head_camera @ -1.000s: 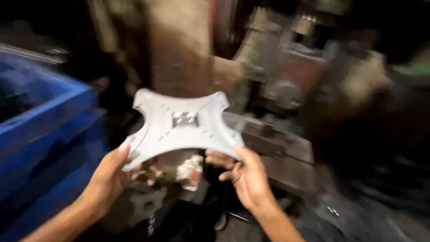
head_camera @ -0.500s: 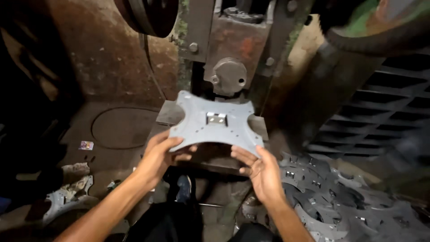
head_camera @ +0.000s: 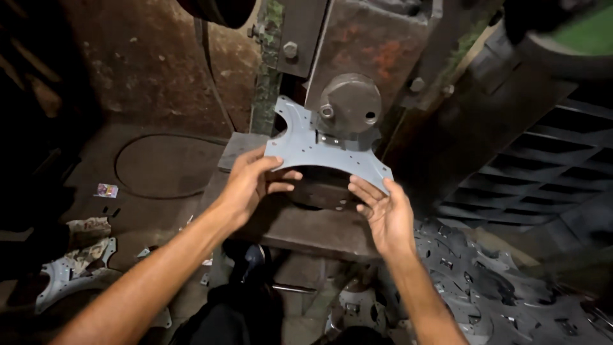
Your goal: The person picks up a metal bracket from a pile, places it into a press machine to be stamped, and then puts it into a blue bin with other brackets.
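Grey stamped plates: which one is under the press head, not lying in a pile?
The grey plate that the left hand and right hand grip by its near corners; the others lie heaped lower right and lower left.

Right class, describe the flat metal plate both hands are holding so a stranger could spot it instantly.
Start at the big rusty press in the middle. Under its round dark ram sits a grey four-cornered plate, with the left hand and right hand on its near corners. Unlike the similar plates heaped on the floor, it is held up.
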